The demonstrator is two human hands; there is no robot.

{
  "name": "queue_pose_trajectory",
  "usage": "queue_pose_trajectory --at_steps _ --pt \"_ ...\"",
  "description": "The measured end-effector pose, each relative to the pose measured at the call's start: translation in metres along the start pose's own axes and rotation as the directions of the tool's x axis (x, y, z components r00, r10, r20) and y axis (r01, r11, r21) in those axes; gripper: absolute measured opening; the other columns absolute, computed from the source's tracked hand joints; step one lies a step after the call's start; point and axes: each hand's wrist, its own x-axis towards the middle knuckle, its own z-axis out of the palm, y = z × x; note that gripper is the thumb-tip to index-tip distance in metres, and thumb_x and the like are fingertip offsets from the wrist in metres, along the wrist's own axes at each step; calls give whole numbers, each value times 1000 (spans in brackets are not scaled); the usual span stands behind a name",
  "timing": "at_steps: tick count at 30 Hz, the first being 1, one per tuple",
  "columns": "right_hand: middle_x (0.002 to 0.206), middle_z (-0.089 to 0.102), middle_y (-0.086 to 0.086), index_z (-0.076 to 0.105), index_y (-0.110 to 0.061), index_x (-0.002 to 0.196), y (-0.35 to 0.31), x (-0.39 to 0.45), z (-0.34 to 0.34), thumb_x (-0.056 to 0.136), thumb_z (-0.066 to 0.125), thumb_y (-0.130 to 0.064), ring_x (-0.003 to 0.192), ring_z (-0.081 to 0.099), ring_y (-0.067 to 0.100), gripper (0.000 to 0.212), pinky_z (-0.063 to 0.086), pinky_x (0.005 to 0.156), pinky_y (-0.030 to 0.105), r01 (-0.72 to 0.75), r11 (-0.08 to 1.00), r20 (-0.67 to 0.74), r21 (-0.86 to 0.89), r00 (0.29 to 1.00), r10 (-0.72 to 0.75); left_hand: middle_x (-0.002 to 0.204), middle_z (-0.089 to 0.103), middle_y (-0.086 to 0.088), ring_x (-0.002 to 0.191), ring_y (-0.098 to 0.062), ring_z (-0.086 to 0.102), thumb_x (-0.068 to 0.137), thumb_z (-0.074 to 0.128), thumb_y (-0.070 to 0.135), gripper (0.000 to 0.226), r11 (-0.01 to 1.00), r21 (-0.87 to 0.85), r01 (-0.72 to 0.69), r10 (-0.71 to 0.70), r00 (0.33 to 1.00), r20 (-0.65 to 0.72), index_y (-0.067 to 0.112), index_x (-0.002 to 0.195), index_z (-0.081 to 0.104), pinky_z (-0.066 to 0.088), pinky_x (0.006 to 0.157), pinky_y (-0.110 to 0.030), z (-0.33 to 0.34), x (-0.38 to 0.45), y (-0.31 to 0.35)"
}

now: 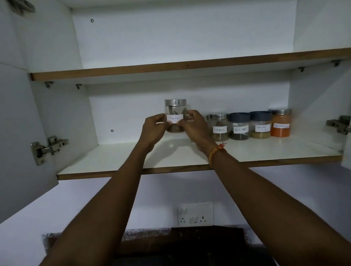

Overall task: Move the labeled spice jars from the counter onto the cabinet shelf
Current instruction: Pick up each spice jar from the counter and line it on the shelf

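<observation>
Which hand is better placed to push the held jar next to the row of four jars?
Probably the left hand: it is on the jar's far side from the row, while the right hand sits between them.

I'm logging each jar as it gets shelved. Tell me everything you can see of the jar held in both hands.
The clear round jar with a silver metal lid is upright, held at the lower cabinet shelf, left of a row of four smaller labeled jars. It holds dark leaf-like pieces. A white handwritten label, unreadable here, faces forward. The left hand and right hand grip its sides, fingertips at the label.
</observation>
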Motion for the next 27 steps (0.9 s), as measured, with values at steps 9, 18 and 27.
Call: queue_pose_trajectory --at_steps 9,18,27 --pt "109 69 16 59 1 112 46 2 6 84 68 0 94 65 25 30 55 76 36 -155 975 -26 -158 988 153 118 77 -4 114 -21 71 91 65 9 33 981 159 112 -116 993 14 9 122 75 52 87 -22 35 2 -40" --pt "112 73 19 69 7 109 52 4 3 89 68 -2 104 70 30 22 55 77 32 -88 953 32 -291 994 102 139 65 -14 129 -30 63 93 75 21 62 942 249 225 -215 974 -66 1 147 52 46 102 -29 42 12 -50" --pt "120 71 17 68 3 119 49 4 4 93 67 -8 111 68 30 28 59 92 40 -129 951 25 -279 990 142 117 77 -15 111 -30 72 86 77 3 33 962 254 97 -90 995 -40 4 119 76 52 98 -31 43 7 -51"
